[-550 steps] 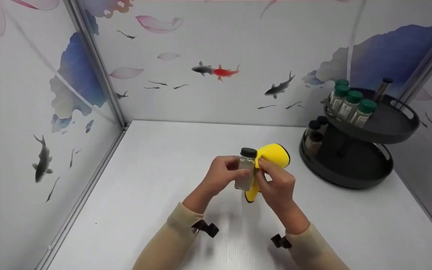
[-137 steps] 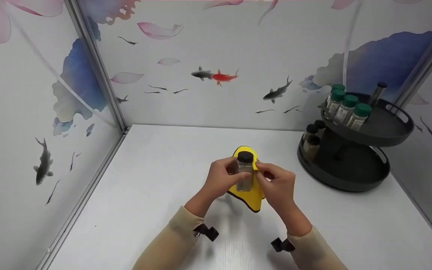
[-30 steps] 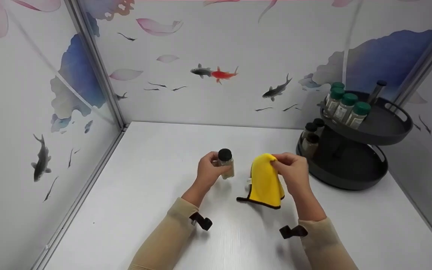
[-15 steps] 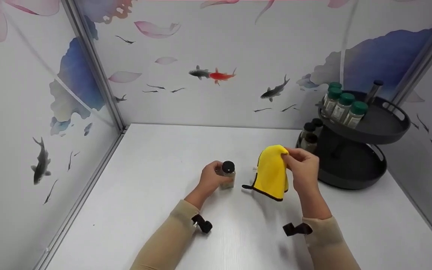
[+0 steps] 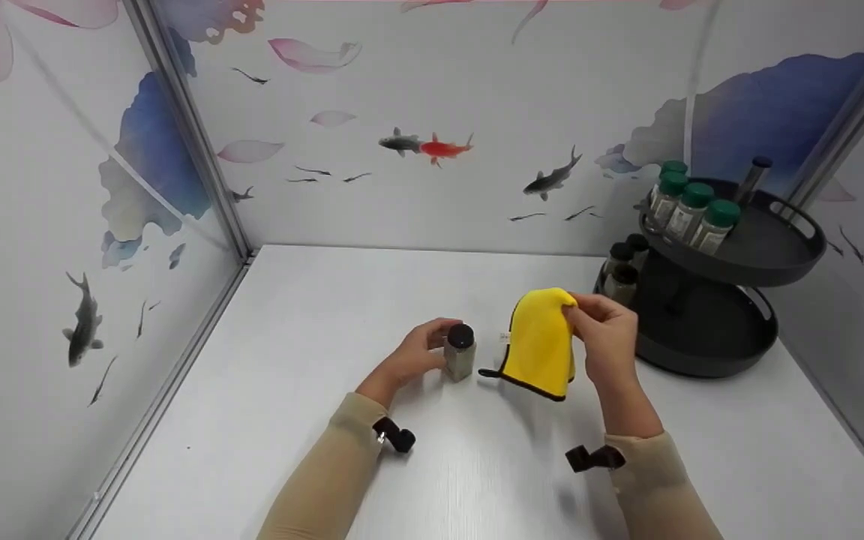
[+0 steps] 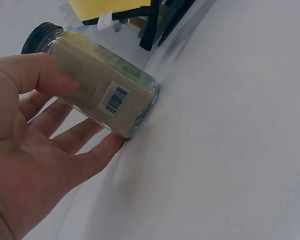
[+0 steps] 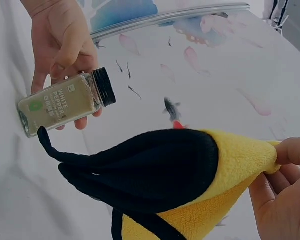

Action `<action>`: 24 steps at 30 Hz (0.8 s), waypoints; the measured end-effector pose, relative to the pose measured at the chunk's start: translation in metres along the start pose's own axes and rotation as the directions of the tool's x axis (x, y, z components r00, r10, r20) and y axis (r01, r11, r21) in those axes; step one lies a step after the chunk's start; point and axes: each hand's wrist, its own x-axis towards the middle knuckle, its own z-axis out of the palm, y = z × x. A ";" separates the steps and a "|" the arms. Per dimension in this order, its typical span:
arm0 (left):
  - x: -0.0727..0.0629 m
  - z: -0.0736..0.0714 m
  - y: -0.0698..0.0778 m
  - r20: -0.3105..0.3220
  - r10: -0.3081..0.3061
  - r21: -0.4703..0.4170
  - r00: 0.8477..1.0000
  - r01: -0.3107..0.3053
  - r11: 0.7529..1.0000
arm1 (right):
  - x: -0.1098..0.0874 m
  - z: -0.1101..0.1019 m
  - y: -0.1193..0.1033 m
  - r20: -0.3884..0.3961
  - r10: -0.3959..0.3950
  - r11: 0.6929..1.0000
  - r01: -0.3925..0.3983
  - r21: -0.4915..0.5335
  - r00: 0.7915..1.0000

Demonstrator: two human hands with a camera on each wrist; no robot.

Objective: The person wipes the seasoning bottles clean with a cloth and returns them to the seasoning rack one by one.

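Observation:
A glass jar of white pepper (image 5: 459, 363) with a black lid stands upright on the white table; its label faces the right wrist view and a barcode shows in the left wrist view. My left hand (image 5: 418, 352) is spread around its left side, with the thumb (image 7: 67, 55) lifted off the glass and the fingers behind. A yellow cloth (image 5: 542, 341) with black edging hangs folded from my right hand (image 5: 607, 330), whose thumb and fingers pinch its upper corner. In the right wrist view the dark inner side of the cloth (image 7: 155, 167) shows.
At the right stands a black two-tier turntable rack (image 5: 709, 356). Several green-capped jars (image 5: 694, 214) and a dark-capped tube (image 5: 753, 180) are on its upper tier, and black-capped jars (image 5: 621, 283) on the lower. Printed walls (image 5: 432, 202) enclose the table (image 5: 312, 315).
The jar, earlier rubbed against the cloth between both hands, has come down onto the table. My left hand has loosened and drawn left from it. The right hand carried the cloth rightward.

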 end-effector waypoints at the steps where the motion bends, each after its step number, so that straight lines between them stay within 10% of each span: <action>1: 0.000 0.001 0.000 0.003 0.004 0.010 1.000 -0.004 1.000 | 0.000 0.000 0.000 0.001 -0.001 1.000 0.001 0.004 1.000; 19: 0.002 0.012 -0.003 -0.101 -0.020 0.114 0.995 0.032 0.993 | -0.001 0.005 0.005 0.021 0.011 1.000 -0.011 0.009 1.000; 24: 0.001 0.014 0.007 -0.145 -0.025 0.014 0.989 0.027 1.000 | -0.005 0.009 0.006 0.042 -0.001 1.000 0.002 -0.031 0.999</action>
